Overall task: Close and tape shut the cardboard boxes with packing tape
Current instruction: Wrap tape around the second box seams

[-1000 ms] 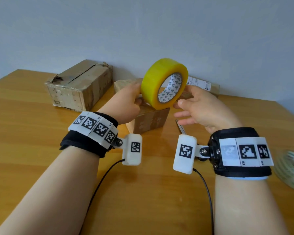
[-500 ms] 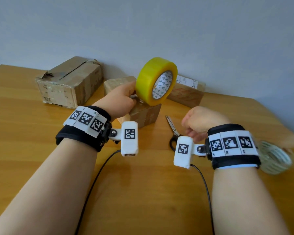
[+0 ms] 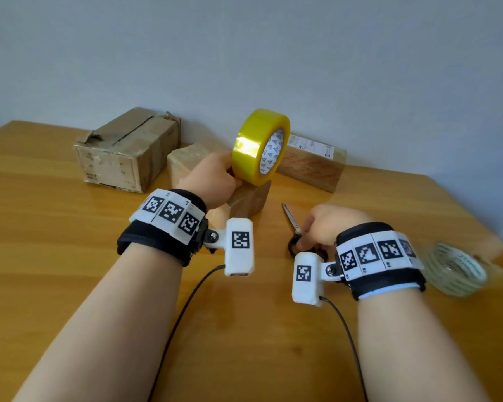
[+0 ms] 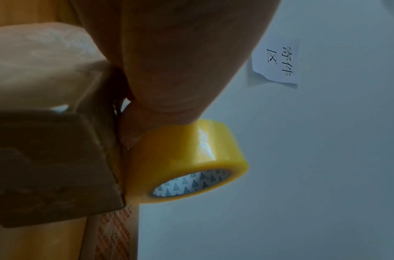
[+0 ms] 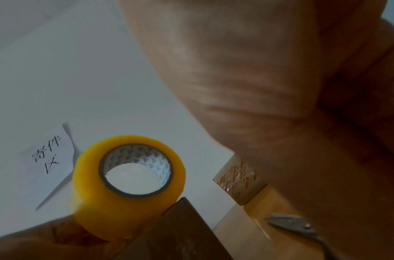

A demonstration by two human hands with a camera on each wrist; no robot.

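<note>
Two hands work: the left hand (image 3: 212, 181) grips a yellow packing-tape roll (image 3: 260, 146) upright on the small brown cardboard box (image 3: 249, 200) mid-table; the right hand (image 3: 328, 227) curls onto black-handled steel scissors (image 3: 294, 224), just right.

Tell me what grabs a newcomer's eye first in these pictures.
The bright yellow tape roll stands out, held on edge by the left hand on top of a small cardboard box near the middle of the wooden table. Next, the right hand rests on the handles of the scissors lying just right of that box. A pale second tape roll lies at the far right edge.
</note>
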